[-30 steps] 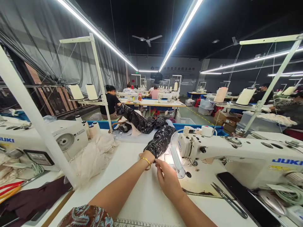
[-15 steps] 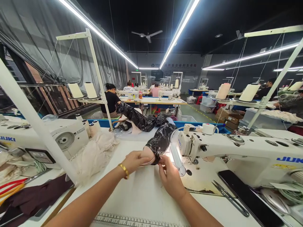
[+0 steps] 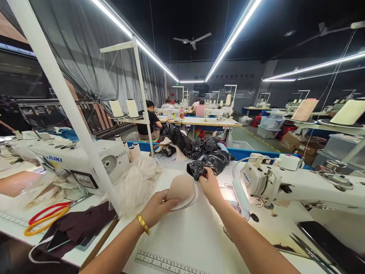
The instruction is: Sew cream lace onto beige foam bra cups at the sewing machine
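Observation:
My left hand (image 3: 158,208), with a gold bracelet at the wrist, is closed on a small stack of beige moulded bra cups (image 3: 180,186), thumb on top. The cups are held just above the white tabletop (image 3: 182,232). To their right, my right hand (image 3: 210,187) pinches the open end of a black plastic bag (image 3: 219,160). The crinkled bag lies toward the back of the table, its mouth facing the cups. What is inside the bag is hidden.
A sewing machine (image 3: 273,179) stands at the right, with a phone (image 3: 327,243) and thread snips (image 3: 309,249) in front. Pale lacy fabric (image 3: 137,180) is heaped at the left. Red- and orange-handled scissors (image 3: 48,217) lie farther left. A printed ruler (image 3: 168,264) runs along the front.
The bra cups have come out of the bag's mouth and now sit apart from it in my left hand. My right hand has moved up and away with the bag's edge. The view has turned left.

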Demonstrator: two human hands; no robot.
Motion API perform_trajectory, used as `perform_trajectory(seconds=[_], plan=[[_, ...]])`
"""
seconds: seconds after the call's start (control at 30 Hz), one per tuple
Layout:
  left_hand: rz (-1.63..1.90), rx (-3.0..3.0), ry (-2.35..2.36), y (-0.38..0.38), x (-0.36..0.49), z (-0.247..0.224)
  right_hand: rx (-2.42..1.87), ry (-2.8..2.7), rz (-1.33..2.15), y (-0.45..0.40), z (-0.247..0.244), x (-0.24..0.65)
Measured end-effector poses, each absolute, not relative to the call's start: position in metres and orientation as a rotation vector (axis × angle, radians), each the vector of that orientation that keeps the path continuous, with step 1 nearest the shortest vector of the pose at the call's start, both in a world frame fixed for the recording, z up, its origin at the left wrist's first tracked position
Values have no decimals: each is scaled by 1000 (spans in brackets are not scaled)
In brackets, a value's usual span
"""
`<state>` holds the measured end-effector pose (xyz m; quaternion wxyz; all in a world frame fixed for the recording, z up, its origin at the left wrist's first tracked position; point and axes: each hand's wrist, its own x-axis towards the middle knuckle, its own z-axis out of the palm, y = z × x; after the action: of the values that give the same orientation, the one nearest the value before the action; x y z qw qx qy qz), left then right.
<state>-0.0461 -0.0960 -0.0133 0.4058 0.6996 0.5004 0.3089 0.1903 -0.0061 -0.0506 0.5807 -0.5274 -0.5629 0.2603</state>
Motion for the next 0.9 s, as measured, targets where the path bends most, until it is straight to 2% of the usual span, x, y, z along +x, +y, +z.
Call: perform_trajectory(seconds=[0.1, 0.17, 0.23, 0.37, 0.53, 0.67, 0.83, 0.9], plan=[[448, 2355, 1526, -91, -39, -16, -1204, -1279, 683, 14, -45, 176], [205, 2508, 1563, -92, -37, -18, -1187, -1270, 739, 19, -47, 173], [120, 2508, 1523, -95, -43, -20, -1175, -1267, 786, 15, -51, 173], [204, 2492, 1313, -95, -68, -12, -1161, -1246, 829, -7, -56, 187], [781, 2336, 1368, -70, -71, 21, -1172, -1218, 820, -25, -55, 209], [665, 2378, 1259, -38, -26, 29, -1204, -1242, 717, -38, -46, 208], [557, 2421, 1262, 5, 25, 13, -1216, -1512, 323, -47, -29, 188], [557, 2410, 1241, 17, 35, 7, -1254, -1525, 301, -44, -28, 187]])
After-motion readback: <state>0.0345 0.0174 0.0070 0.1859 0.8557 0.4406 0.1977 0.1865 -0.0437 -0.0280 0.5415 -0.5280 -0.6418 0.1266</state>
